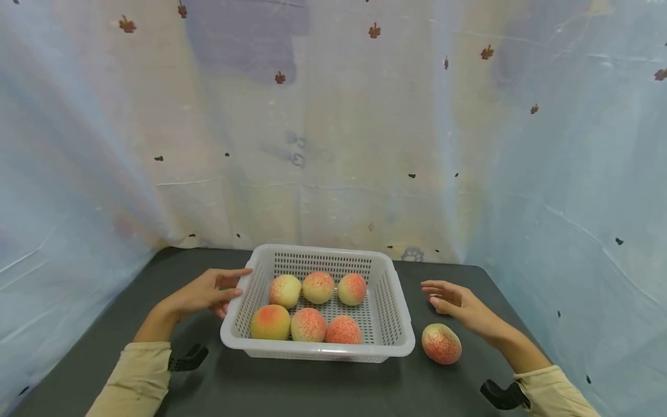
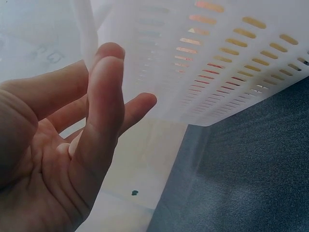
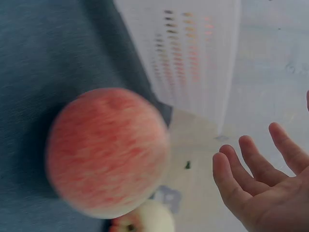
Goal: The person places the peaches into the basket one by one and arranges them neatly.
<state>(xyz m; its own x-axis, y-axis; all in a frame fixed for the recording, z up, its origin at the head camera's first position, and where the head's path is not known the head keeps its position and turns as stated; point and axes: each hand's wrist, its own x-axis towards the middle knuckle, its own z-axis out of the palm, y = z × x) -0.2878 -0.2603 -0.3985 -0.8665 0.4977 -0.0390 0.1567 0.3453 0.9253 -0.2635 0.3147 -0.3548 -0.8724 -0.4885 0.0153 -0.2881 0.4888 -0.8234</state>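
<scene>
A white slotted basket (image 1: 395, 315) stands on the dark table (image 1: 292, 388) and holds several red-yellow peaches (image 1: 307, 324). My left hand (image 1: 211, 292) lies open at the basket's left wall, fingertips at its rim; in the left wrist view the fingers (image 2: 104, 104) are straight beside the basket wall (image 2: 217, 58). My right hand (image 1: 450, 301) hovers open to the right of the basket, holding nothing. One loose peach (image 1: 441, 343) lies on the table just below that hand; the right wrist view shows this peach (image 3: 106, 150) blurred, apart from the relaxed fingers (image 3: 251, 179).
Pale plastic sheeting (image 1: 333, 127) with small leaf marks closes in the table at the back and on both sides. Black wrist mounts (image 1: 187, 358) show near both sleeves. Bare table lies in front of the basket.
</scene>
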